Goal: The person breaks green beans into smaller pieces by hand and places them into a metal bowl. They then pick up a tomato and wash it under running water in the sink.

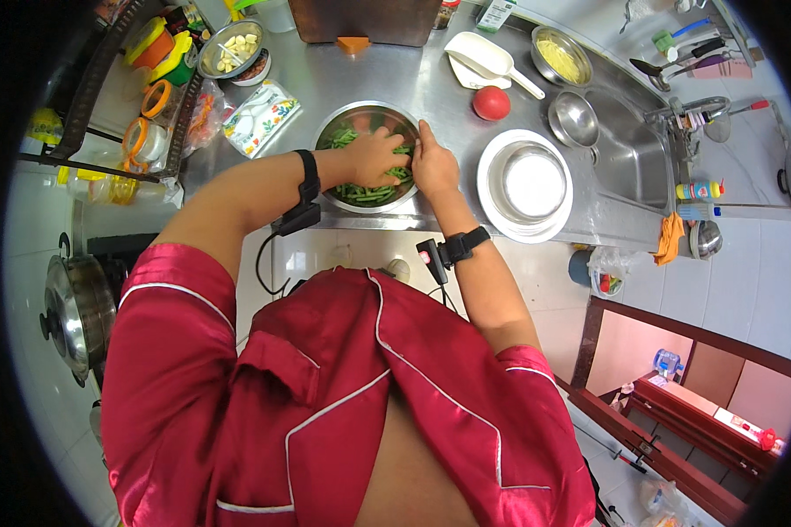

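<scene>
A stainless steel bowl [351, 205] stands near the front edge of the metal counter, with cut green beans [367, 195] inside. My left hand [373, 157] reaches down into it, fingers spread on the beans; whether any are gripped is hidden. At the bowl's right rim is my right hand [434, 162], thumb and fingers against the rim, steadying contact from outside. Right of that hand sit a white basin [489, 197] with a metal bowl [534, 179] in it and a red tomato [492, 103].
Behind stand a dark cutting board [366, 20] and a white scoop [480, 54]. To the left are a tissue pack [262, 118] and a bowl of garlic cloves [238, 53]. Rightward lie a small metal bowl [573, 119], a bowl of yellow shreds [561, 60] and the sink [633, 155].
</scene>
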Motion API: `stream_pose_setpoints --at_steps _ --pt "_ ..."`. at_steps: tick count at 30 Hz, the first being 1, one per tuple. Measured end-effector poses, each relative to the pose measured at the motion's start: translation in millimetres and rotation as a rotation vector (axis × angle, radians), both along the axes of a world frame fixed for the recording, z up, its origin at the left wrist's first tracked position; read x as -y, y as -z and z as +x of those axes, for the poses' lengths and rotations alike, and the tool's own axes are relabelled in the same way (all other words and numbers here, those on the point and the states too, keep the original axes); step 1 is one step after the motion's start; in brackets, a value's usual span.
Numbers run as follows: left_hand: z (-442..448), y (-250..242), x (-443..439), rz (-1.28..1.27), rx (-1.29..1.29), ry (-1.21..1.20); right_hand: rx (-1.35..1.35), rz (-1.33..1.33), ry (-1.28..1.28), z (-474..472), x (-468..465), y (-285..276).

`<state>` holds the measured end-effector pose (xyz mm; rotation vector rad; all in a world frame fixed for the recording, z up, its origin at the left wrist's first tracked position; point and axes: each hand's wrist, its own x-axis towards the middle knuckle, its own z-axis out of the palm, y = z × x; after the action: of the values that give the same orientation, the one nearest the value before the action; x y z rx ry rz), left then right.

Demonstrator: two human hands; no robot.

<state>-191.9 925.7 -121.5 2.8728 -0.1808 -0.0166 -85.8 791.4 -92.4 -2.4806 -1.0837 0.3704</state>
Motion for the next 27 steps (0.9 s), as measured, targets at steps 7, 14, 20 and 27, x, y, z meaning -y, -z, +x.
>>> stream_pose_setpoints --at_steps 7,14,20,27 --pt "10.6 -26.3 -30.7 -0.044 0.192 0.159 0.057 0.038 -0.025 -0.1 0.6 1.4" --pt "-16.8 -21.3 -62.3 -0.01 0.132 0.169 0.06 0.051 -0.011 -0.7 0.3 3.3" --pt "-34.1 -7.8 2.7 -0.121 -0.04 -0.413 0.04 0.04 -0.006 -0.5 -2.2 3.3" --pt "-38.0 -40.8 13.3 0.078 -0.392 -0.442 0.029 0.041 -0.03 -1.6 -0.9 2.4"
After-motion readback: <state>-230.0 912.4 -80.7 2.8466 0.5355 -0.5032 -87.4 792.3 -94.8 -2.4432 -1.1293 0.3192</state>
